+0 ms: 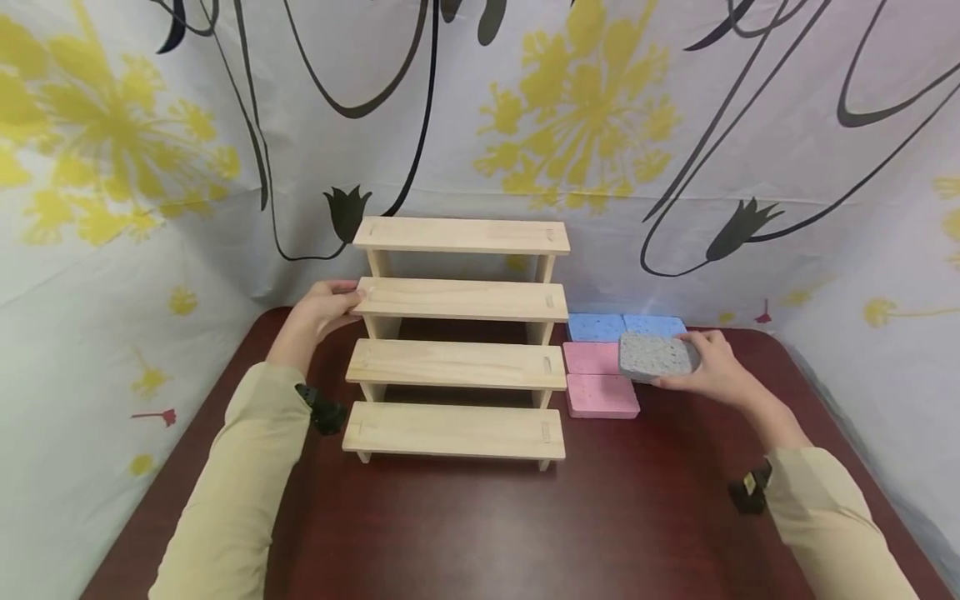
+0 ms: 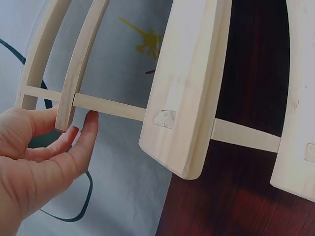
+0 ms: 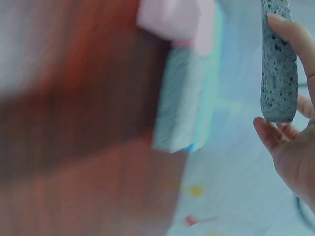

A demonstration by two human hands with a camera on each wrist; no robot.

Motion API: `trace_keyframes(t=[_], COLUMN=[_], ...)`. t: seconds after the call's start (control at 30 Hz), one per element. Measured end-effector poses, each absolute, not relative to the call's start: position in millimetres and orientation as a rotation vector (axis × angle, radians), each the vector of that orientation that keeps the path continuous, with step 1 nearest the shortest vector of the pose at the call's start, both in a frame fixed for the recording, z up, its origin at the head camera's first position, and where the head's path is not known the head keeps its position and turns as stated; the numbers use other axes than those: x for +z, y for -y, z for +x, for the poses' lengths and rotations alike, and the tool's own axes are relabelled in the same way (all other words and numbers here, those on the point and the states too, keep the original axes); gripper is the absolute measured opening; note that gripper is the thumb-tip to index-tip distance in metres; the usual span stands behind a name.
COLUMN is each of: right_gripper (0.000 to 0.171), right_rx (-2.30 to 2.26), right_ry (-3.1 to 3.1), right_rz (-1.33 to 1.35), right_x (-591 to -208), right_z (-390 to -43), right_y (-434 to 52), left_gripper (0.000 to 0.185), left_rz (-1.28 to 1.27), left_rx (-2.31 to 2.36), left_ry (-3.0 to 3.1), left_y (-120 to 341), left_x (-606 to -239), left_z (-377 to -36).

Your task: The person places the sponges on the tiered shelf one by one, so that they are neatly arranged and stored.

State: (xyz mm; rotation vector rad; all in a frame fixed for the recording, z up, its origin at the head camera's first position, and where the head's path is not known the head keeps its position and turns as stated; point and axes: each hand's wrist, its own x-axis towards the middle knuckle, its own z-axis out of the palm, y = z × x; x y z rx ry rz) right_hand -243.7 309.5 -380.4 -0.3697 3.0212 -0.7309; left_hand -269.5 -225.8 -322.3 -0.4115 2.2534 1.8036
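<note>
The grey block (image 1: 657,358), rectangular and pitted with dark pores, is pinched between the thumb and fingers of the right hand (image 1: 711,369), above another grey block (image 3: 178,101), blurred in the right wrist view, beside pink blocks (image 1: 602,396) and blue blocks (image 1: 595,326). Well apart, the left hand (image 1: 321,312) pinches the left end of the second plank from the top (image 1: 462,298) on a four-tiered wooden rack (image 1: 453,429), which stands on the dark red tabletop (image 1: 637,517) before a flower-patterned cloth (image 1: 450,158).

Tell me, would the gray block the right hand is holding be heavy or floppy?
The gray block is probably light for its size, since pores dot its surface. It looks stiff, unbent in the right hand. Its flat sides suggest it won't roll.
</note>
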Motion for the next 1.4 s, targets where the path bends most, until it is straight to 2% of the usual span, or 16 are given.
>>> trace_keyframes(t=[0.3,0.63,1.4], right_gripper=[0.084,0.081,0.087], right_rx=[-0.773,-0.874,-1.006], right_ry=[-3.062,-3.13,-3.051], right_rz=[-0.427,-0.439,-0.545], right_x=[-323.3,-280.6,-249.3], right_z=[-253.6,-261.3,-297.1], right_y=[-248.7,-191.6,-84.2], left_gripper=[0.056,0.055,0.053], left_rz=[-0.4,-0.419,-0.438], left_rx=[1.82,1.882,1.924], left_ry=[-2.209,-2.18,-2.141], left_y=[234.0,238.7,230.4], left_x=[-324.9,-327.0,-331.1], left_z=[-272.9,-271.9,-271.8])
